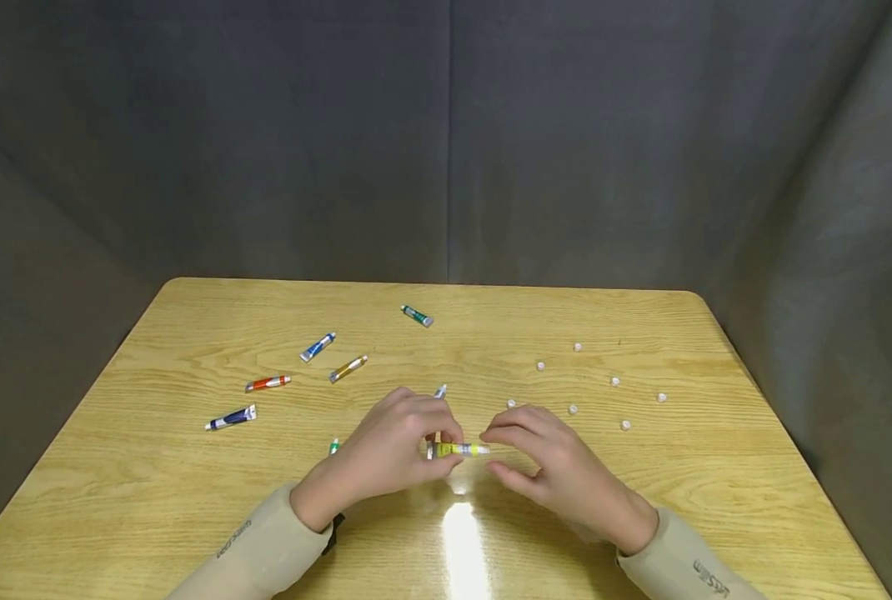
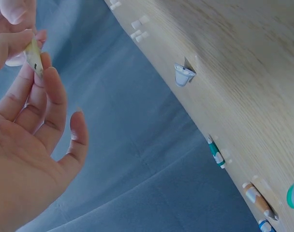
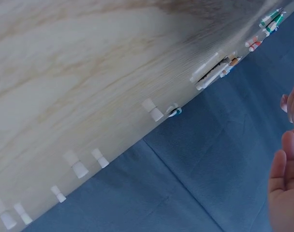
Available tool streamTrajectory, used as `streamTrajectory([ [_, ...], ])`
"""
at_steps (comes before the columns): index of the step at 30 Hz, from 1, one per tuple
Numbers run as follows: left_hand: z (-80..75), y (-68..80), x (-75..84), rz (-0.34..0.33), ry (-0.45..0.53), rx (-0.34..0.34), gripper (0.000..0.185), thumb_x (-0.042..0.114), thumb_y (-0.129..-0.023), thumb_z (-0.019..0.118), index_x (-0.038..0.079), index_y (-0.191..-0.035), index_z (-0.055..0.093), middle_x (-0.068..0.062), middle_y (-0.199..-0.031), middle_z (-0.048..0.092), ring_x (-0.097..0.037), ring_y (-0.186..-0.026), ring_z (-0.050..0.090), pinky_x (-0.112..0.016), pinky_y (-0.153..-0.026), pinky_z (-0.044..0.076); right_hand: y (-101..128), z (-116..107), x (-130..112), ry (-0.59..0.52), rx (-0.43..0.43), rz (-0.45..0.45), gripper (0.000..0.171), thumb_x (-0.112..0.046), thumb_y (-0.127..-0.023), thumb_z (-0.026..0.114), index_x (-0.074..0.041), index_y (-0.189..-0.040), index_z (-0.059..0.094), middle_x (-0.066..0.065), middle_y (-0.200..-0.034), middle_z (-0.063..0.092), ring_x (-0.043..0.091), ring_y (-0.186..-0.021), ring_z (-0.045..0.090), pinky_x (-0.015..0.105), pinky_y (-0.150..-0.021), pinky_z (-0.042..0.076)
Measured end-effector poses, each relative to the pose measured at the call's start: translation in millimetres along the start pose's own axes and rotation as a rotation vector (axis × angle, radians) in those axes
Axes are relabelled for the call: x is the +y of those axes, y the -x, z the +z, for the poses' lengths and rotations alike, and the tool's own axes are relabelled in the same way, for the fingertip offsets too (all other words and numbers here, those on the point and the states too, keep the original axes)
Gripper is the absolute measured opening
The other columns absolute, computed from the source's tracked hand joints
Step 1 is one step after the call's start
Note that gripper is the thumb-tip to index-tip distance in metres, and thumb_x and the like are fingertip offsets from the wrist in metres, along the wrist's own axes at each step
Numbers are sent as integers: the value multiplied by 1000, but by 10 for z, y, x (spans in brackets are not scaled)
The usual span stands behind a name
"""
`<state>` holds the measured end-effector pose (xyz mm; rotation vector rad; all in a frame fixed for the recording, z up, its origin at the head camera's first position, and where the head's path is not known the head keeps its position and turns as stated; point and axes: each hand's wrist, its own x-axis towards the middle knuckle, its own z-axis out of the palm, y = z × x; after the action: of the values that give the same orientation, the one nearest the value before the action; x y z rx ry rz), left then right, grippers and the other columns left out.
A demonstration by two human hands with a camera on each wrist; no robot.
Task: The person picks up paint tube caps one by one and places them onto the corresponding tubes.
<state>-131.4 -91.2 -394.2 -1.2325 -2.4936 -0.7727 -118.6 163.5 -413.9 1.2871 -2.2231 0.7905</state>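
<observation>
— What lies around the hands on the wooden table [image 1: 191, 317]?

— To the left, five loose paint tubes: a green tube [image 1: 417, 316] at the far side, a blue tube [image 1: 317, 347], a gold tube [image 1: 348, 368], a red tube [image 1: 268, 383] and a dark blue tube [image 1: 231, 418]. Two more tips poke out from behind the left hand [image 1: 389, 454], probably further tubes, though the hand hides most of them. To the right, seven small white caps [image 1: 614, 382] lie scattered, well apart from each other.

— And the tube being handled?

— A yellow tube [image 1: 457, 450] sits level between the two hands, just above the table's near middle. The left hand pinches its flat end between thumb and fingers, which are curled round it.

— The right hand [image 1: 558, 471]?

— Its thumb and forefinger are curled at the tube's capped end, touching it as far as the head view shows; whether they pinch it, I cannot tell.
</observation>
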Motion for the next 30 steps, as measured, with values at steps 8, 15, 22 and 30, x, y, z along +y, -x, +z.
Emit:
streamTrajectory([
  [8,-5,10,-3,-5,21,-4,11,22,-81,87,22,-86,77,14,-79,70,2,-69,57,-22,-76,45,-19,34,-24,80,36,-74,12,-14,-91,78,-10,-101,73,-2,-104,71,14,-97,66,26,-93,52],
  [15,0,11,16,0,1,-13,12,22,-80,87,23,-84,76,14,-79,68,1,-70,56,-23,-78,45,-29,55,-14,68,51,-71,8,-18,-99,70,-12,-94,73,-4,-99,70,12,-93,66,25,-92,52],
  [22,2,7,37,19,-38,2,15,21,-77,90,22,-84,76,14,-82,70,1,-71,57,-24,-79,46,-2,51,-33,23,-6,-7,9,-22,-98,71,-13,-95,74,-6,-99,72,11,-95,67,22,-96,51],
  [30,23,-5,25,23,-40,21,14,20,-78,89,22,-84,76,14,-81,71,2,-70,57,-25,-79,46,12,42,-28,87,-11,17,10,-21,-93,77,-12,-98,76,-3,-102,73,13,-97,69,26,-92,54],
])
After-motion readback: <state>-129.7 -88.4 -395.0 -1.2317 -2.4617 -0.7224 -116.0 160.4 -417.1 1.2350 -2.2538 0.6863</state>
